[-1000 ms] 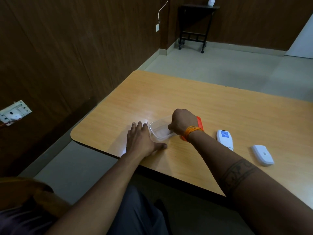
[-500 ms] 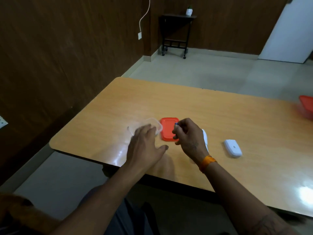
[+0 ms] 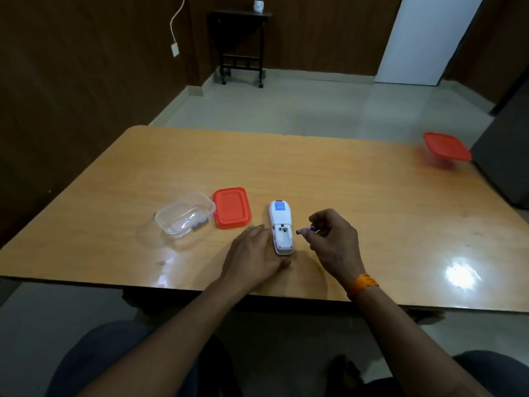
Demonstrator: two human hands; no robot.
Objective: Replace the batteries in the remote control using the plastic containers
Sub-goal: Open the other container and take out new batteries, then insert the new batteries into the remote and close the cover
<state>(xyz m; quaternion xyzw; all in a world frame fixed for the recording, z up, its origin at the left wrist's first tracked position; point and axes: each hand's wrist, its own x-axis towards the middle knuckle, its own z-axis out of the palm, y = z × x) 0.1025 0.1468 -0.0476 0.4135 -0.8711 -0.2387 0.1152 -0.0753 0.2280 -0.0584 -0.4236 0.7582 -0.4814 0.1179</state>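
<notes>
The white remote control (image 3: 281, 226) lies face down on the table with its battery bay uncovered. My right hand (image 3: 332, 242) pinches a small purple battery (image 3: 305, 229) just right of the bay. My left hand (image 3: 252, 259) rests flat on the table, fingers touching the remote's left side. An open clear plastic container (image 3: 183, 216) sits to the left with another purple battery (image 3: 200, 224) inside. Its orange lid (image 3: 231, 207) lies beside it.
A second container with an orange lid (image 3: 446, 149) stands at the table's (image 3: 343, 181) far right edge. The remote's back cover is hidden from view. A dark side table (image 3: 242, 44) stands against the far wall. My knees are under the near table edge.
My right hand lifted a battery out of the clear container and carried it right to the remote. My left hand left the container and came to rest beside the remote.
</notes>
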